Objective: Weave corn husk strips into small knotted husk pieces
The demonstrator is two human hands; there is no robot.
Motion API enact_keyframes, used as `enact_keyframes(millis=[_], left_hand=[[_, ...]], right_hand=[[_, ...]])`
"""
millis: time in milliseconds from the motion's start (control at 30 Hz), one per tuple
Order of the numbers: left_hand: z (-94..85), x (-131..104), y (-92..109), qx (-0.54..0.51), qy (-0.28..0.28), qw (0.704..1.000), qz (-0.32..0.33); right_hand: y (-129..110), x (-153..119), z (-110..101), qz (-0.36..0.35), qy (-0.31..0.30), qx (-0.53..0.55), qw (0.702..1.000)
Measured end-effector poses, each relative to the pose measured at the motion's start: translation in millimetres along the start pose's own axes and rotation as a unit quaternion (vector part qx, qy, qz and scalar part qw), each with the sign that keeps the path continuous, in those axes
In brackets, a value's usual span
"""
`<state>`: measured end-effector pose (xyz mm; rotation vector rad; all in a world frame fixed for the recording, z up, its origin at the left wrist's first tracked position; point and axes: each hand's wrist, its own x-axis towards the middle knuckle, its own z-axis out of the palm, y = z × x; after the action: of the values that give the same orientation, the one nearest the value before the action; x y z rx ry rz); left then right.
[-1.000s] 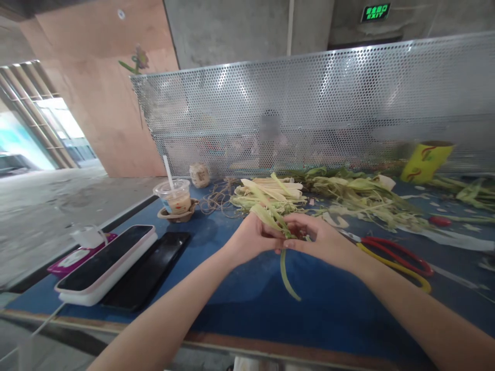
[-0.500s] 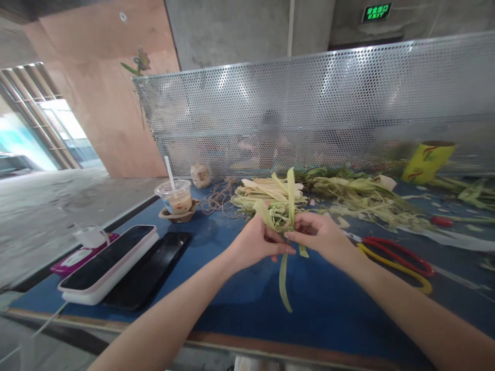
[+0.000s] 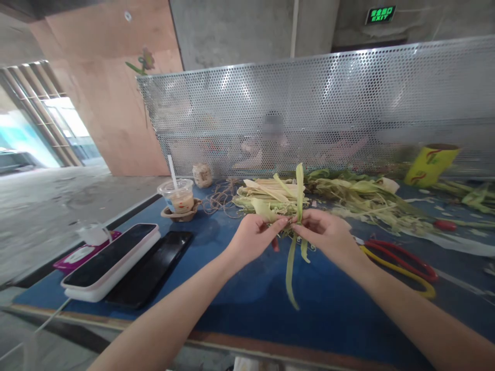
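Observation:
Both hands meet above the blue table, pinching strips of pale green corn husk. My left hand is closed, thumb and forefinger pressed on the husk, with a broad folded piece standing above its fingers. My right hand is closed beside it, its thumb and fingertips on the same husk work. One long strip rises above the fingers and narrow ends hang below them. Just behind the hands lies a bundle of husks. The exact crossing of the strips is hidden by the fingertips.
Red-and-yellow-handled scissors lie right of my right forearm. Loose husks spread across the back right, near a yellow roll. At left are a drink cup, twine and phones. A perforated metal screen stands behind.
My left thumb has moved up from the lower strip to the fingertips of my right hand. The hanging strip now swings slightly right, and the view has shifted a little.

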<state>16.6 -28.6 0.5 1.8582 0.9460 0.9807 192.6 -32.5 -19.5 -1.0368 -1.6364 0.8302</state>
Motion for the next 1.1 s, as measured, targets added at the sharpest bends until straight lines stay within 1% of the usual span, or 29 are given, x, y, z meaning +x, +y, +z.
enact_keyframes(millis=[67, 200, 333, 400, 500, 533, 600, 700, 767, 833, 967, 1033, 1100], left_hand=[[-0.6, 1.3, -2.0, 0.006, 0.016, 1.000, 0.000], [0.7, 2.2, -4.1, -0.045, 0.027, 0.999, 0.003], [-1.3, 3.0, -2.7, -0.063, 0.022, 0.998, 0.001], [-4.4, 4.4, -1.8, -0.078, 0.032, 0.996, 0.000], [-7.8, 6.7, -1.5, -0.120, 0.075, 0.990, 0.012], [-7.8, 7.2, -1.6, -0.147, 0.080, 0.986, 0.015], [-5.4, 7.4, -1.5, -0.215, 0.066, 0.974, 0.012], [2.0, 5.8, -0.6, -0.288, 0.012, 0.957, -0.010], [6.9, 4.2, -0.7, -0.276, -0.020, 0.961, -0.008], [10.5, 3.1, -2.6, -0.233, -0.033, 0.972, 0.012], [14.9, 3.1, -10.4, -0.161, -0.002, 0.986, 0.037], [16.3, 3.6, -13.8, -0.142, 0.012, 0.989, 0.041], [17.2, 3.9, -15.6, -0.137, 0.026, 0.989, 0.040]], right_hand=[[0.7, -1.2, 2.0, 0.001, 0.024, 0.000, 1.000], [0.1, -3.1, 5.8, 0.018, 0.092, 0.041, 0.995], [-2.6, -3.3, 6.5, 0.029, 0.118, 0.063, 0.991], [-4.7, -3.1, 5.0, 0.040, 0.112, 0.069, 0.991], [-7.7, -2.7, 1.4, 0.067, 0.079, 0.092, 0.990], [-8.3, -2.6, 0.4, 0.070, 0.067, 0.105, 0.990], [-8.9, -2.5, -0.8, 0.060, 0.049, 0.133, 0.988], [-9.0, -2.7, 0.0, 0.028, 0.042, 0.151, 0.987], [-9.5, -3.3, 1.7, 0.004, 0.044, 0.137, 0.990], [-10.6, -4.1, 3.6, -0.019, 0.047, 0.108, 0.993], [-14.2, -6.3, 6.0, -0.039, 0.052, 0.042, 0.997], [-15.8, -7.8, 5.9, -0.040, 0.046, 0.000, 0.998], [-16.3, -9.8, 5.5, -0.052, 0.050, -0.063, 0.995]])
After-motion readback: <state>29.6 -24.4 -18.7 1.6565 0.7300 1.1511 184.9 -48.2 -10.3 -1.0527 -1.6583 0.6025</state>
